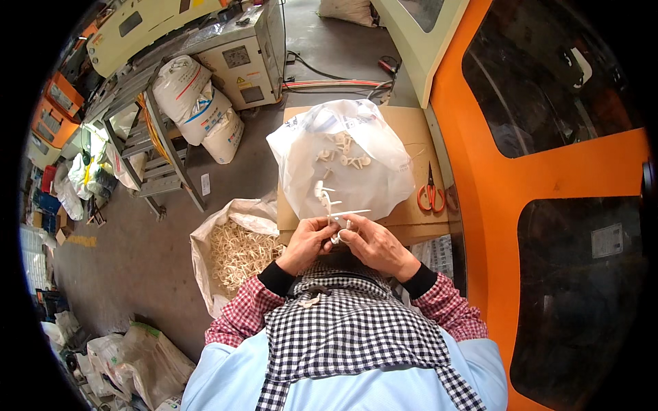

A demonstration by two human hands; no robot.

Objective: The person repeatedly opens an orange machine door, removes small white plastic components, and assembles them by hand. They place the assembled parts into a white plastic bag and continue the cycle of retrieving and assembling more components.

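Checked apron [353, 329] spreads nearest, below the hands. Left hand [307, 243] and right hand [378, 248], fingertips nearly together, grip a white piece [327, 203] at the plastic bag's [380, 179] near edge. Steady left fingers and small, close right-hand moves would likely spare its thin arms. It looks slender and branched, rising above the fingers.

Head-worn fisheye — looks down over apron [356, 329]; left hand [306, 245], right hand [379, 248] close, mid-frame.
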